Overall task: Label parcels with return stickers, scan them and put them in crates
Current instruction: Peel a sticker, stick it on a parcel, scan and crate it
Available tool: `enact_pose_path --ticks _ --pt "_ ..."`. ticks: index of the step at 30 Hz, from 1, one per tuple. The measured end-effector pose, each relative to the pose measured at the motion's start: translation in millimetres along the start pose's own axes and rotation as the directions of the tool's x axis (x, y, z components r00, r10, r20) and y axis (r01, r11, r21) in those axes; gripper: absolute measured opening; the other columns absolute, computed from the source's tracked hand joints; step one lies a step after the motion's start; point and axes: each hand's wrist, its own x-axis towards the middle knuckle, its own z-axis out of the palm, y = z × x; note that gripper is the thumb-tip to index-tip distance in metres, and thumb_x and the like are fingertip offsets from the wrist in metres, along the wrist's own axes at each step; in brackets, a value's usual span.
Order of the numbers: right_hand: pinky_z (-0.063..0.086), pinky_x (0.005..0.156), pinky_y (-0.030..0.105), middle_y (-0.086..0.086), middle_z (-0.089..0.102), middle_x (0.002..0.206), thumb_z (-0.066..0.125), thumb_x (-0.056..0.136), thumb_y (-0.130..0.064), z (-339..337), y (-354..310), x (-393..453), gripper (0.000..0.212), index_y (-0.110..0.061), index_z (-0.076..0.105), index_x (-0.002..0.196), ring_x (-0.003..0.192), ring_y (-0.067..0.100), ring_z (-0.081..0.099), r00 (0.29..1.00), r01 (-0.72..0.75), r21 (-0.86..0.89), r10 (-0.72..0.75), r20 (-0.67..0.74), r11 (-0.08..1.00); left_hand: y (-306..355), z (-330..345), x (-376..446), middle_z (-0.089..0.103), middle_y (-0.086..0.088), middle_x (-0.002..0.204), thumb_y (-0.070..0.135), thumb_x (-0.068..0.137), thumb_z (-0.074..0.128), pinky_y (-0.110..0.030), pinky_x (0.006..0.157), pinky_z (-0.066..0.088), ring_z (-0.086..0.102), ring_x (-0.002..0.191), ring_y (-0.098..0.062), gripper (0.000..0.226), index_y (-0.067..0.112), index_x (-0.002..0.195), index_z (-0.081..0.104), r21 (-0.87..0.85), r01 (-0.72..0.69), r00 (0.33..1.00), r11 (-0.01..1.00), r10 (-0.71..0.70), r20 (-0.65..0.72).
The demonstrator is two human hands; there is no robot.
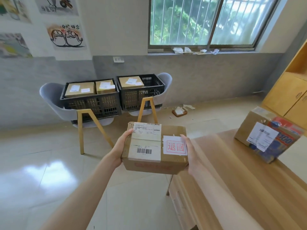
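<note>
Between the near table (232,171) and the far crates (93,97), the parcel (154,146) hangs in mid-air, its return sticker (174,145) on top. Left hand (122,146) and right hand (189,155) clasp its ends, fingers curled. Since nothing supports it underneath, a loosened grip could drop it.

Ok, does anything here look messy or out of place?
Yes. Torn paper scraps and a small open box lie on the floor right of the crates, and crumpled wrappers litter the windowsill. The held parcel looks fine.
</note>
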Motion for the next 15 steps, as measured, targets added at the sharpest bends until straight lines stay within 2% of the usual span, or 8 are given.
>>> enact_pose_path --ticks 4,11,15 --pt "0.049 0.053 0.022 0.003 0.075 0.076 0.037 0.097 -0.050 34.0 -8.5 35.9 0.047 -0.015 0.069 0.096 0.061 0.014 0.070 1.000 -0.014 -0.004 0.014 0.009 1.000 26.7 -29.8 31.5 0.075 -0.007 0.098 0.049 0.093 0.049 -0.035 0.071 0.054 0.072 0.083 -0.024 0.037 0.021 0.108 0.067 -0.002 0.016 1.000 1.000 -0.016 -0.007" --pt "0.051 0.062 0.028 0.007 0.075 0.087 0.039 0.096 -0.050 64.7 -32.0 105.4 0.048 -0.014 0.068 0.106 0.074 0.020 0.070 1.000 -0.019 -0.022 0.018 -0.015 1.000 55.7 -54.6 96.6 0.074 -0.008 0.100 0.048 0.093 0.049 -0.036 0.072 0.054 0.072 0.085 -0.024 0.037 0.020 0.109 0.067 -0.037 0.023 0.999 0.999 -0.024 -0.025" --pt "0.053 0.056 0.024 0.005 0.075 0.085 0.037 0.098 -0.049 69.5 -46.4 158.7 0.045 -0.015 0.068 0.102 0.070 0.017 0.072 0.999 -0.042 -0.019 0.042 0.003 0.999 68.9 -61.2 142.3 0.074 -0.008 0.102 0.049 0.093 0.049 -0.036 0.075 0.055 0.072 0.086 -0.025 0.039 0.020 0.110 0.067 -0.036 0.034 0.999 0.999 -0.036 -0.040"
